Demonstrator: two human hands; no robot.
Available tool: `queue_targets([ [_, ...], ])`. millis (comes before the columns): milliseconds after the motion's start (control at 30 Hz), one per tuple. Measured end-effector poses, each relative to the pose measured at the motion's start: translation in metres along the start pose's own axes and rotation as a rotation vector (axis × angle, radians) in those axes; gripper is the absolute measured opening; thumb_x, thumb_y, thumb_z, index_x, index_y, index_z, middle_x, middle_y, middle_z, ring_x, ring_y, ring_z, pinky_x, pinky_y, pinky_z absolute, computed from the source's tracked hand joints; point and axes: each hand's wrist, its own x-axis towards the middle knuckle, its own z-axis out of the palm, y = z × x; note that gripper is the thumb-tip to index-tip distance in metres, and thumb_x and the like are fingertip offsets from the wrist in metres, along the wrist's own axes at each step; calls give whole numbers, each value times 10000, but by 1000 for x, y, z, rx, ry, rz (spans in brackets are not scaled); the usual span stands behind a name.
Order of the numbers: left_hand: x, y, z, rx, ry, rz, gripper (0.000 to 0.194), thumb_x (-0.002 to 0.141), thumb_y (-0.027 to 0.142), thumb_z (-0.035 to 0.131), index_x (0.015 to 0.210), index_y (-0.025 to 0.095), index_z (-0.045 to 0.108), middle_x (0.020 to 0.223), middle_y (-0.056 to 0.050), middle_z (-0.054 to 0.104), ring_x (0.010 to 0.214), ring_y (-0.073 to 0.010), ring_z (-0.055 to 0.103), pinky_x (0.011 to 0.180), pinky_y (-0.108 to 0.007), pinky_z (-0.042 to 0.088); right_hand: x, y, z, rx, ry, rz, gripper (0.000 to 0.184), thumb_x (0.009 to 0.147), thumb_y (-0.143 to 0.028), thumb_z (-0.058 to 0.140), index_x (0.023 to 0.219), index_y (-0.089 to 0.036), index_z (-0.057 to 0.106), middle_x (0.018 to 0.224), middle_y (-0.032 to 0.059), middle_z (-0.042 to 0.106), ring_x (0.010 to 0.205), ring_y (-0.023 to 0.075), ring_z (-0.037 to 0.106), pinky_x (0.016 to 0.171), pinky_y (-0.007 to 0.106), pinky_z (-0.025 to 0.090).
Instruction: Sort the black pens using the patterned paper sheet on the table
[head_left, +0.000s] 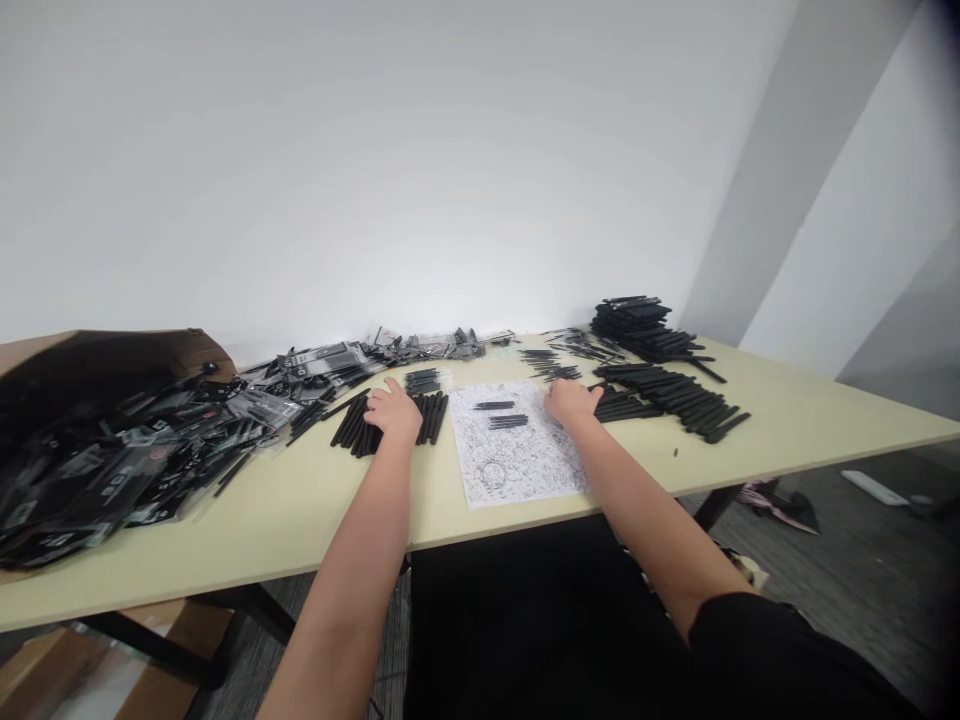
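My left hand (pixel 394 410) rests over a row of black pen-like sticks (pixel 433 416), its fingers apart and touching the row. Curled at the right edge of a scribbled white sheet (pixel 480 465) is my right hand (pixel 570 400); its fingertips are drawn together and anything in them is hidden. On the sheet lie two small groups of thin dark sticks, an upper one (pixel 495 405) and a lower one (pixel 508 421). Just right of that hand sits a bunch of thicker black sticks (pixel 626 404). Behind it are thin dark sticks (pixel 551 364).
A cardboard box (pixel 135 345) on its side spills black printed packets (pixel 112 480) across the left of the pale table (pixel 300 525). More clear packets (pixel 427 345) line the wall. Right are a row (pixel 686 398) and a tall stack (pixel 634 325) of black sticks.
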Motion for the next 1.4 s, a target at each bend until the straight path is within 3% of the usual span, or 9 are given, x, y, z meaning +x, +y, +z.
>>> queue_targets([
  [200,-5,2,-3,-16,38,50,453,857,133,422,1306,136,481,1266,-262,493,1135,-375,498,827,-481,418,0,-1,-4,-16,-19,14,246,789,-152,513,943,-139,704,912,183,686,929,310,645,916,531,294],
  [400,-9,5,-5,-49,59,200,373,839,151,481,1206,116,536,1224,-246,511,1155,-384,491,872,-495,415,-5,-2,-12,-41,1,45,284,826,-174,496,1027,-136,693,1085,217,646,1061,340,593,924,512,286],
  [633,-16,14,-5,-52,6,538,324,877,152,443,1177,188,559,1212,-149,546,1172,-308,496,937,-448,442,-7,-4,-14,-81,-62,86,306,835,-173,494,1075,-126,678,1117,173,644,1098,319,573,939,461,288],
  [833,-18,22,2,-127,-113,817,291,892,212,475,1149,211,612,1193,-101,591,1151,-278,528,932,-410,461,-9,-8,-17,-85,-108,43,295,835,-176,490,1056,-141,683,1089,166,657,1116,294,559,928,436,296],
  [1400,-20,23,2,-241,-163,840,406,883,181,482,1288,205,505,1227,-109,593,1130,-246,561,931,-382,455,-1,-2,-5,-48,-87,-41,277,867,-86,438,947,-171,689,1000,133,669,1038,280,580,900,476,288],
])
